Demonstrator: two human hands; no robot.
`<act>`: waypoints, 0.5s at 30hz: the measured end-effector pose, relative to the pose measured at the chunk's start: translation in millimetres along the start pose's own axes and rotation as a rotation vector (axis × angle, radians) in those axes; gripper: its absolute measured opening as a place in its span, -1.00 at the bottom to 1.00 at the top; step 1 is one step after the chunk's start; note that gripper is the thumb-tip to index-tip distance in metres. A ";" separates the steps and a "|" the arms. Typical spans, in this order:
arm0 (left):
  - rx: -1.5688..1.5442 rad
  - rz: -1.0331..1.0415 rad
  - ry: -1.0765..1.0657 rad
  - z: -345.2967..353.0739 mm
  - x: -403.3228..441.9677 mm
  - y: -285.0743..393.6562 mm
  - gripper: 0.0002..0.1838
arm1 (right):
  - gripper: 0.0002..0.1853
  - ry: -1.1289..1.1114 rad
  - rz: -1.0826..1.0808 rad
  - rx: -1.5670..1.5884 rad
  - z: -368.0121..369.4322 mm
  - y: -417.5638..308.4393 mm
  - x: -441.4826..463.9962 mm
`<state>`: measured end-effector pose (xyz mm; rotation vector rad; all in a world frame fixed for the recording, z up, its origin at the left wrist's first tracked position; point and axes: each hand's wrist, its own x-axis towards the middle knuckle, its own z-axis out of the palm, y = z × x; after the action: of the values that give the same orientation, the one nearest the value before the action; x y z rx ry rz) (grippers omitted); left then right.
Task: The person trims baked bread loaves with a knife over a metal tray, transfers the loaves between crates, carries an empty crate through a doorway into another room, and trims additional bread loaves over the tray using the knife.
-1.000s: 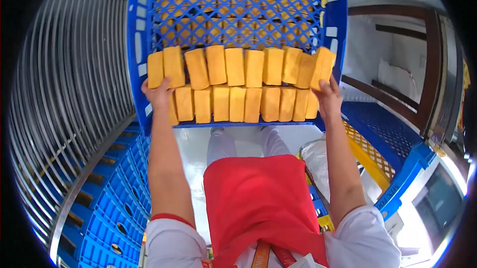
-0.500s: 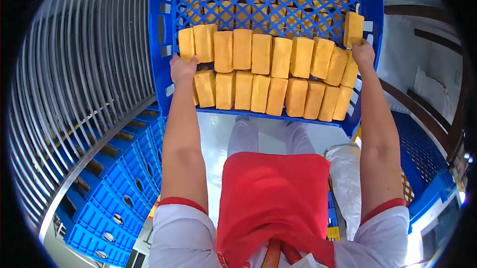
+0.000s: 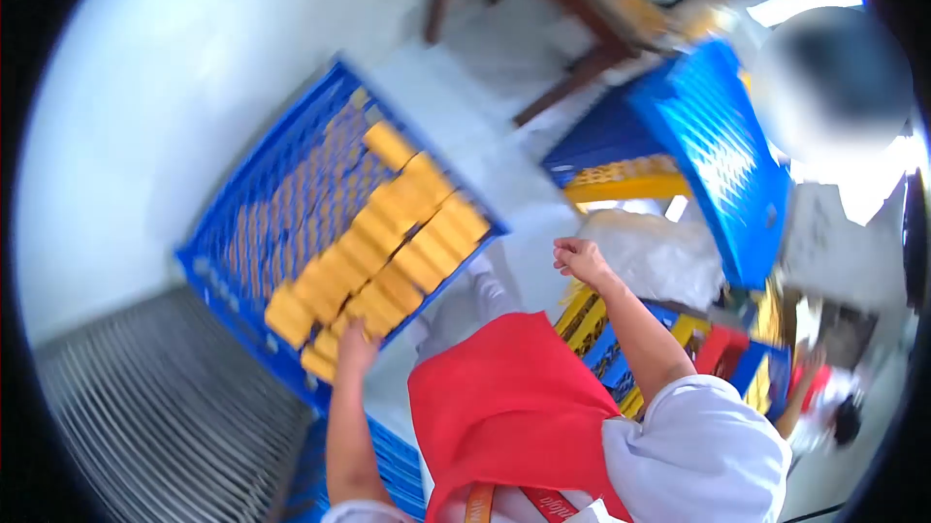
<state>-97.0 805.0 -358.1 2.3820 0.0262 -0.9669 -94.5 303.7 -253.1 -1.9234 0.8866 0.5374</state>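
A worker in a red apron (image 3: 514, 397) reaches down with the left hand (image 3: 359, 344) to the yellow blocks (image 3: 373, 242) in a blue mesh crate (image 3: 233, 324), the fingers at the near-left end of the rows; whether they pinch a block cannot be told. The right hand (image 3: 579, 259), well apart from the crate, hangs in the air to its right, fingers curled in and pressed together, with nothing visible in them. The blocks lie side by side in two slanting rows along the crate's near-right side, with one block (image 3: 389, 145) at the far end of the rows, and more shapes show through the mesh. A ridged metal structure (image 3: 175, 407) stands at near left. At right, a tilted blue crate (image 3: 727, 159) rises beyond a clear plastic bag (image 3: 655, 253), and another person (image 3: 824, 402) appears at the far right.
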 end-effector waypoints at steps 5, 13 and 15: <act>-0.151 0.237 -0.392 -25.1 -36.0 174.0 -0.25 | -0.74 0.656 -0.195 0.018 -153.8 47.0 -98.0; -0.301 0.657 -0.141 -59.3 75.9 465.7 0.00 | -0.60 1.390 0.079 -0.255 -395.4 102.5 -148.1; -0.268 0.713 -0.011 -74.6 102.0 552.0 0.08 | -0.55 1.314 0.175 -0.153 -432.1 122.5 -137.1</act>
<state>147.6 359.5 -108.4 1.9079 -0.6153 -0.5809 -272.4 -64.2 -21.9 -2.2592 1.8410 -0.7273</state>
